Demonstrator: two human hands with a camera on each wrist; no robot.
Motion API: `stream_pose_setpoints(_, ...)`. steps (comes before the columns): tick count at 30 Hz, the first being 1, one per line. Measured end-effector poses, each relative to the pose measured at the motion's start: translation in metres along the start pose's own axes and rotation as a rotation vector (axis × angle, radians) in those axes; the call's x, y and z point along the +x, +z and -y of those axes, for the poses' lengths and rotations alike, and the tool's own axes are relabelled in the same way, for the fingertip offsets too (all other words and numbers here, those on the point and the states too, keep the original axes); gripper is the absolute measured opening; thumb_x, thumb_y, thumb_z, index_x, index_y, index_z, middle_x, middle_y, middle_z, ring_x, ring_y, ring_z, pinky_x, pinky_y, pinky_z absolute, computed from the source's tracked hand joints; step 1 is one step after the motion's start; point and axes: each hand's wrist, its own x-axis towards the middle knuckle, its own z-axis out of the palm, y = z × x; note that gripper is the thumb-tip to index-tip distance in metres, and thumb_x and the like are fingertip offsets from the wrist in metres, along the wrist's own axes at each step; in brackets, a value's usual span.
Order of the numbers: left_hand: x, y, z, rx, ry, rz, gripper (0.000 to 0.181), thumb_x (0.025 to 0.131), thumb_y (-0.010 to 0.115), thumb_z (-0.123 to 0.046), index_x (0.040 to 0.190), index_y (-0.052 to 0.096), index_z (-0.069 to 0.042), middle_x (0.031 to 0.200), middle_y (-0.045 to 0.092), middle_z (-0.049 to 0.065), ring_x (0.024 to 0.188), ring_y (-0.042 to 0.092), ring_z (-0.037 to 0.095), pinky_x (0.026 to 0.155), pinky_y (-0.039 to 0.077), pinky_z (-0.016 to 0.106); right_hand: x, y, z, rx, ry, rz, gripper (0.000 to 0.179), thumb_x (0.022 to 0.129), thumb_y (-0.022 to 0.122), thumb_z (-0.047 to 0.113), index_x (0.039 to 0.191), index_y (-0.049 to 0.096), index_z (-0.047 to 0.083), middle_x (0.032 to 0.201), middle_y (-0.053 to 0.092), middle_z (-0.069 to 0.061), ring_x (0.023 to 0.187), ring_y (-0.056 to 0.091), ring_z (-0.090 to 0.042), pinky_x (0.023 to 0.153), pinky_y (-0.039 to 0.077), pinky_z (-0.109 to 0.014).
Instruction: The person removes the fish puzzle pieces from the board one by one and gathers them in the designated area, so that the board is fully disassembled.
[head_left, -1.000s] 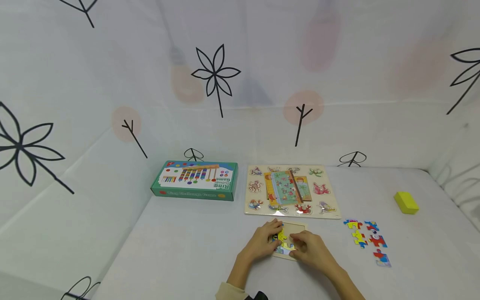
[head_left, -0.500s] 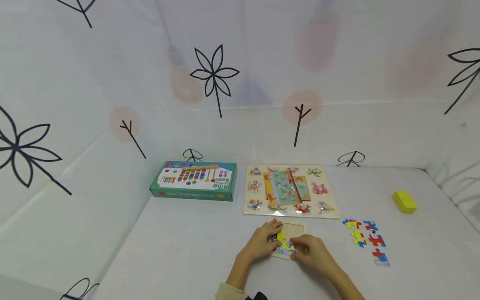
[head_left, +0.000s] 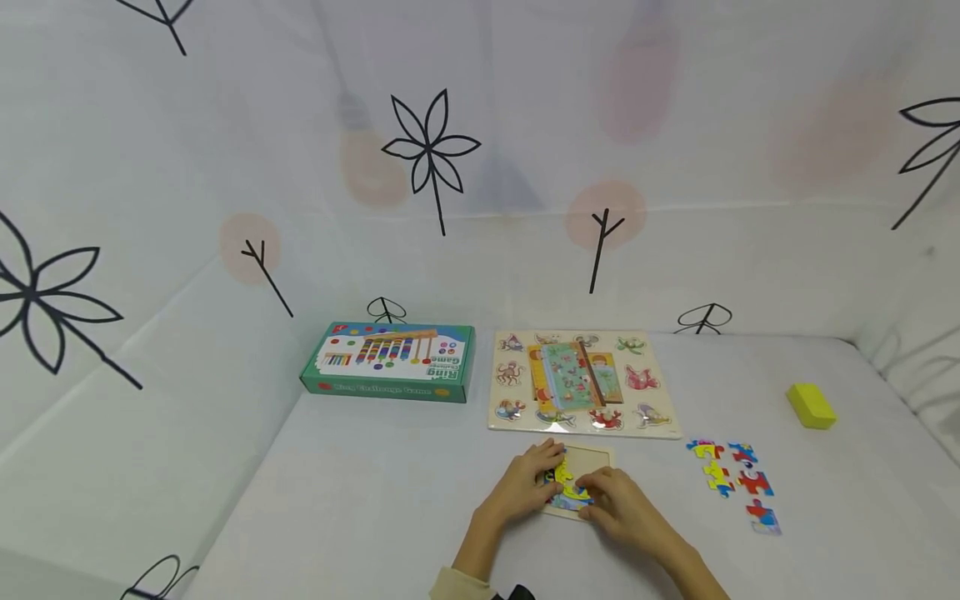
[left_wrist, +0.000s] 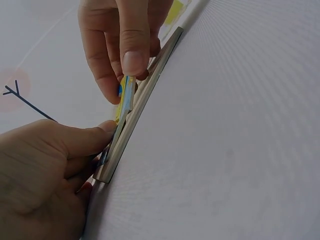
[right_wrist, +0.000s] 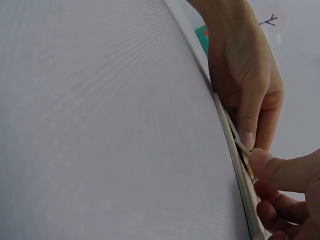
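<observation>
A small wooden jigsaw tray [head_left: 600, 454] lies on the table, with yellow and blue pieces fitted along its left side and bottom. My left hand [head_left: 522, 479] rests over the tray's left part, fingers extended and thumb on the pieces. At the tray's right side, my right hand [head_left: 622, 504] pinches a puzzle piece [left_wrist: 128, 95] between thumb and fingers. In the left wrist view this piece stands tilted at the tray, and the left thumb [left_wrist: 102, 131] touches the pieces below it. The right fingers hide much of the held piece in the head view.
Several loose jigsaw pieces [head_left: 752, 479] lie right of the tray, with a yellow block [head_left: 812, 406] beyond them. Behind the tray is a large animal puzzle board [head_left: 663, 425] with booklets [head_left: 572, 375] on it. A green game box [head_left: 390, 362] stands at the back left.
My right hand has shifted slightly at the tray's lower right with the puzzle piece. More yellow and blue shows beside its fingertips. My left hand stays in place.
</observation>
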Motion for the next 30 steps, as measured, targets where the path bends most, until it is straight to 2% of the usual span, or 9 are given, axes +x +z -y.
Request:
stream_pose_setpoints(8,-0.001,-0.001,-0.001,-0.032,-0.011,-0.003,0.044,0.087,0.064,-0.013,0.13,0.056,-0.003,0.141,0.048,0.004,0.135,0.036,0.02,0.11,0.028,0.048,-0.002,0.006,-0.002,0.19,-0.079,-0.128,0.029,0.075,0.075,0.002,0.1,0.066,-0.007,0.086,0.066,-0.008,0.073,0.052,0.0,0.059,0.046,-0.021)
stream_pose_setpoints(13,0.0,-0.001,-0.001,-0.033,-0.02,-0.006,0.045,0.086,0.065,-0.014,0.129,0.057,-0.003,0.14,0.049,0.003,0.135,0.037,0.02,0.109,0.029,0.051,-0.001,0.007,-0.003,0.182,-0.101,-0.14,0.032,0.073,0.077,0.002,0.101,0.066,-0.008,0.087,0.066,-0.009,0.074,0.055,-0.001,0.061,0.049,-0.022)
stream_pose_setpoints(16,0.0,-0.002,0.0,-0.023,-0.011,0.009,0.046,0.086,0.065,-0.014,0.129,0.056,-0.003,0.141,0.048,0.004,0.136,0.036,0.02,0.11,0.029,0.049,-0.001,0.005,-0.004,0.139,-0.064,-0.1,0.029,0.074,0.077,0.005,0.1,0.066,-0.005,0.087,0.066,-0.006,0.075,0.053,0.0,0.062,0.048,-0.022)
stream_pose_setpoints(21,0.0,-0.006,0.001,0.014,0.041,0.051,0.048,0.086,0.067,-0.015,0.13,0.054,-0.001,0.142,0.046,0.007,0.137,0.034,0.022,0.112,0.026,0.04,0.002,-0.005,-0.006,0.099,-0.06,0.01,0.025,0.077,0.074,0.007,0.098,0.066,-0.003,0.086,0.063,-0.001,0.073,0.05,-0.002,0.06,0.046,-0.022)
stream_pose_setpoints(23,0.0,-0.007,0.001,0.031,0.05,0.072,0.05,0.085,0.068,-0.017,0.131,0.054,-0.002,0.142,0.046,0.007,0.137,0.034,0.022,0.112,0.027,0.039,0.004,-0.01,-0.006,0.116,-0.037,0.066,0.024,0.079,0.074,0.008,0.098,0.065,-0.003,0.083,0.06,0.002,0.069,0.047,-0.001,0.057,0.044,-0.022)
stream_pose_setpoints(26,0.0,-0.01,0.001,0.051,0.055,0.099,0.051,0.086,0.068,-0.021,0.131,0.054,-0.002,0.143,0.045,0.007,0.137,0.033,0.023,0.112,0.027,0.038,0.005,-0.014,-0.005,0.174,0.046,0.15,0.024,0.081,0.072,0.011,0.098,0.065,-0.004,0.077,0.056,0.006,0.064,0.043,0.001,0.052,0.041,-0.02)
stream_pose_setpoints(30,0.001,-0.012,0.0,0.03,0.036,0.114,0.051,0.086,0.068,-0.021,0.131,0.054,-0.002,0.143,0.044,0.006,0.138,0.031,0.022,0.112,0.026,0.039,0.006,-0.016,-0.006,0.249,0.134,0.199,0.028,0.082,0.071,0.015,0.1,0.064,-0.006,0.075,0.056,0.005,0.061,0.045,0.002,0.051,0.043,-0.02)
